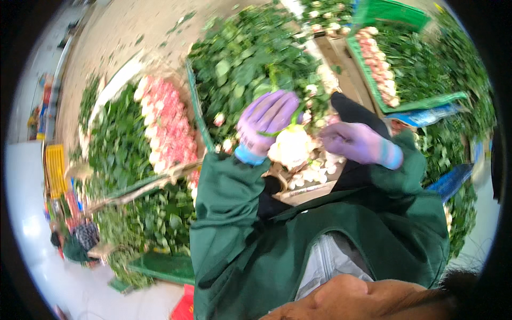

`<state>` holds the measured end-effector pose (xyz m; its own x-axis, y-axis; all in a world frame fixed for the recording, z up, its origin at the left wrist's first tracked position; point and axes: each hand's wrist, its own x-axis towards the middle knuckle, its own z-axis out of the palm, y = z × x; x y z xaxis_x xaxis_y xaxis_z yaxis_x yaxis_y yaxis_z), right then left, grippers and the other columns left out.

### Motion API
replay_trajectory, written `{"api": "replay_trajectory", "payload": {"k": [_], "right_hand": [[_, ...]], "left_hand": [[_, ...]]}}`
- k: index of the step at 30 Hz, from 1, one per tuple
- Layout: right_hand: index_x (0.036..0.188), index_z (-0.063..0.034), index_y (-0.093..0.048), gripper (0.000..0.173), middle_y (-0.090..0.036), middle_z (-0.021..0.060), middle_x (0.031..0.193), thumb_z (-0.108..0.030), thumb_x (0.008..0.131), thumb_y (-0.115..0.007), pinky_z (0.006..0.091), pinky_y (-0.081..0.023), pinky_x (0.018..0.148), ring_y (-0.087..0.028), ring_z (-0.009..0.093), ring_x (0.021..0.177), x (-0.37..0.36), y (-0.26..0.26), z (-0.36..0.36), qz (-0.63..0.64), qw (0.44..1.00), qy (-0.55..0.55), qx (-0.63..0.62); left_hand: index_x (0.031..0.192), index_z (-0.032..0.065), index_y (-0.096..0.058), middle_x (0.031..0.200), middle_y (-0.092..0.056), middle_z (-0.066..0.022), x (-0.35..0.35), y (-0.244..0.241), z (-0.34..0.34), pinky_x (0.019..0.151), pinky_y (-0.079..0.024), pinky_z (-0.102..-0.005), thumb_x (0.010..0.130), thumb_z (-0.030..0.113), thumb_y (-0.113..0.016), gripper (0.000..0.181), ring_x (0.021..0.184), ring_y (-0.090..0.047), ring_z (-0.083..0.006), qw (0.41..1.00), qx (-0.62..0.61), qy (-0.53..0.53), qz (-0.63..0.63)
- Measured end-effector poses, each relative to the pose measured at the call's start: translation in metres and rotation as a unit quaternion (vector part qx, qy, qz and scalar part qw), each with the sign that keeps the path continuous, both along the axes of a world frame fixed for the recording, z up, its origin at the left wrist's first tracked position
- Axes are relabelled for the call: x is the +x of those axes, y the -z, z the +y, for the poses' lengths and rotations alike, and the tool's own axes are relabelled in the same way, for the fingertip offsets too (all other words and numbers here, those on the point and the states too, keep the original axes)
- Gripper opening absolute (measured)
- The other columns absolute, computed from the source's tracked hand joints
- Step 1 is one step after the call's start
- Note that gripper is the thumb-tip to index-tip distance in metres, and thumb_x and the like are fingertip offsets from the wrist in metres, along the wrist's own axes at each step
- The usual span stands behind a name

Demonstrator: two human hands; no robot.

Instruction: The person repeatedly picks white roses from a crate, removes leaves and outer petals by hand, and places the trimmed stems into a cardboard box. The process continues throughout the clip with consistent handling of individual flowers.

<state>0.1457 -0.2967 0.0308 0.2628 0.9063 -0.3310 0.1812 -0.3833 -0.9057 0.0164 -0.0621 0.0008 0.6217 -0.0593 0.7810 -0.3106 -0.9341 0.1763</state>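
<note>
My left hand (268,120), in a purple glove with a blue cuff, is closed around the stem of a pale cream rose (291,147). The large bloom faces me just below the fingers, and a green leaf or sepal curves over the wrist. My right hand (347,140), gloved alike, is beside the bloom's right edge with its fingers curled. Blur hides whether a petal is between its fingertips. Under the bloom, loose pale petals (310,176) lie in a cardboard box (310,194) between my knees.
Leafy rose stems (244,52) fill a green-edged crate ahead. On the left lies a row of pink and cream roses (170,124); a green crate (372,76) at right holds similar ones. A yellow crate (55,170) and another person (76,244) are far left. Cut leaves (184,20) litter the floor.
</note>
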Motion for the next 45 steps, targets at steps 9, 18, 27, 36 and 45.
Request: {"api": "replay_trajectory", "payload": {"k": [9,18,27,36,45], "right_hand": [[0.121,-0.0004,-0.062,0.045,-0.063,0.0132,0.112,-0.019,0.082,-0.073,0.0382,-0.052,0.093,-0.062,0.031,0.11,0.045,0.041,0.046,-0.233,0.893,-0.031,0.384],[0.118,-0.0008,-0.055,0.031,-0.07,0.0062,0.081,-0.023,0.097,-0.061,0.0237,-0.037,0.038,-0.054,0.011,0.043,0.229,0.022,-0.008,0.058,0.821,0.506,0.259],[0.131,-0.0074,-0.061,0.039,-0.067,0.0207,0.118,-0.027,0.097,-0.061,0.0392,-0.057,0.086,-0.067,0.027,0.106,0.624,0.297,-0.091,-0.193,0.681,0.706,-0.024],[0.131,0.0049,-0.053,0.037,-0.058,0.0136,0.113,-0.015,0.1,-0.06,0.0379,-0.055,0.091,-0.059,0.03,0.105,0.604,0.312,0.015,0.264,0.525,0.75,0.302],[0.134,-0.0037,-0.054,0.05,-0.06,0.0168,0.132,-0.035,0.095,-0.06,0.0401,-0.05,0.101,-0.063,0.031,0.115,0.288,0.126,0.119,-0.263,0.917,0.3,-0.007]], "left_hand": [[0.118,0.0174,-0.071,0.125,-0.069,-0.0057,0.039,-0.006,-0.047,0.107,-0.042,-0.0515,0.087,0.019,-0.071,0.031,0.122,-0.06,-0.0304,0.985,0.141,0.023,-0.095],[0.137,-0.0044,-0.051,0.13,-0.062,-0.0251,0.065,0.022,-0.012,0.103,-0.049,-0.054,0.088,-0.007,-0.063,0.051,0.122,-0.058,-0.0459,0.998,0.014,-0.065,0.023],[0.111,-0.0036,-0.055,0.114,-0.065,-0.0257,0.074,0.037,0.008,0.086,-0.055,-0.0529,0.078,-0.01,-0.062,0.034,0.1,-0.064,-0.0457,0.992,0.007,-0.067,0.109],[0.112,0.0001,-0.055,0.114,-0.065,-0.0232,0.053,0.042,0.006,0.085,-0.056,-0.0539,0.077,-0.006,-0.064,0.037,0.101,-0.064,-0.0452,0.978,0.007,-0.13,0.161],[0.136,-0.0074,-0.052,0.133,-0.06,-0.0286,0.053,0.015,0.038,0.104,-0.05,-0.047,0.09,-0.012,-0.05,0.047,0.122,-0.061,-0.0399,0.989,-0.069,-0.132,-0.007]]}}
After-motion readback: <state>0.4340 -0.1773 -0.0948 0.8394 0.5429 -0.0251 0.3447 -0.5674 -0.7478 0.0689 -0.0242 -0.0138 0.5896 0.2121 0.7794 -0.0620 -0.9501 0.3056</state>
